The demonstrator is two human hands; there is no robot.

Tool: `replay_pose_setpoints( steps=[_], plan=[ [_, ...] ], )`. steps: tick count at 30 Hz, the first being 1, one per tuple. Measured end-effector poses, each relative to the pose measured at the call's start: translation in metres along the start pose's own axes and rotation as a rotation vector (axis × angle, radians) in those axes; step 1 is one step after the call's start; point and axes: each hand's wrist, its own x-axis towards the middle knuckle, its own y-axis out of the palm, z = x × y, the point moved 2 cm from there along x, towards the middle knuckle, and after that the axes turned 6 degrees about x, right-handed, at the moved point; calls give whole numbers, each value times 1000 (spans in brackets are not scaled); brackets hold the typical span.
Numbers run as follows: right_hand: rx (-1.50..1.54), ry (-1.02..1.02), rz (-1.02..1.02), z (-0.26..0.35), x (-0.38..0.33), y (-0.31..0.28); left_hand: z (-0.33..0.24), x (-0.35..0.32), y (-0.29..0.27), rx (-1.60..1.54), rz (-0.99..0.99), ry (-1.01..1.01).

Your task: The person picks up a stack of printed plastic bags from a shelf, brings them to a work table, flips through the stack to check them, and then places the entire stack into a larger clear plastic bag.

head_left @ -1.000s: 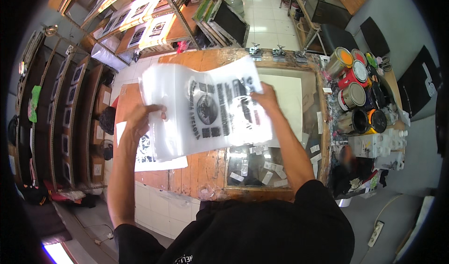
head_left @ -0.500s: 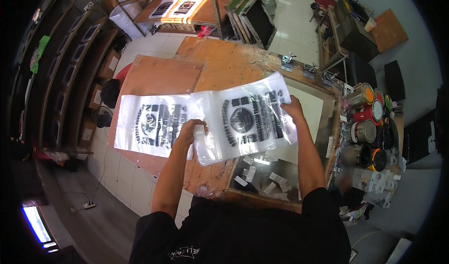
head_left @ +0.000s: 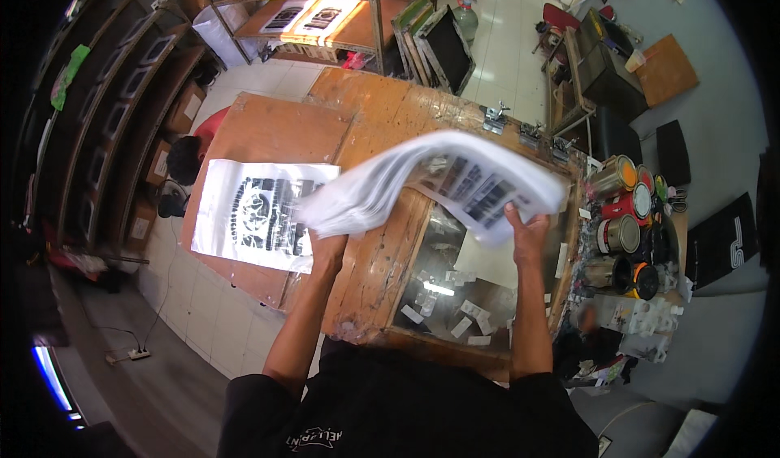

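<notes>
Between my two hands a thick stack of white translucent plastic bags [head_left: 386, 178] with black print bends into an arch, partly blurred by motion. My left hand [head_left: 328, 248] is closed on the stack's left end, its fingers mostly hidden underneath. At the right end my right hand [head_left: 530, 231] pinches the edge, thumb on top. The printed face of the bags shows on the curled right part. Left of my left hand, a flat printed plastic bag [head_left: 219, 235] lies on a brown board [head_left: 284, 125]; whether more lie under it I cannot tell.
The wooden table [head_left: 378, 271] has a glass panel [head_left: 431, 320] with scattered white slips. Metal clamps [head_left: 495, 117] line its far right edge. Paint cans [head_left: 619, 235] crowd the right side. Framed screens [head_left: 445, 44] lean beyond the table; racks [head_left: 122, 101] stand left. A person's dark-haired head [head_left: 185, 159] is beside the board.
The stack, held fairly flat with its print up before, is now bowed into an arch and its right part curls over. My right hand has moved lower and slightly to the right.
</notes>
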Motion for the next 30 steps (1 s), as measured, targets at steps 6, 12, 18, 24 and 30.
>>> replay_pose_setpoints(
  steps=[6,12,18,24,30],
  plan=[
    [-178,-7,-128,-32,27,15,-7,29,35,126,229,220],
    [-247,-37,-108,11,-5,-2,-4,20,8,34,69,99],
    [-474,-73,7,-57,3,-45,7,-2,14,153,169,162],
    [-655,-106,302,42,88,-11,-25,53,4,268,199,41],
    [-346,358,362,-66,134,-7,24,90,19,198,465,-505]
  ],
)
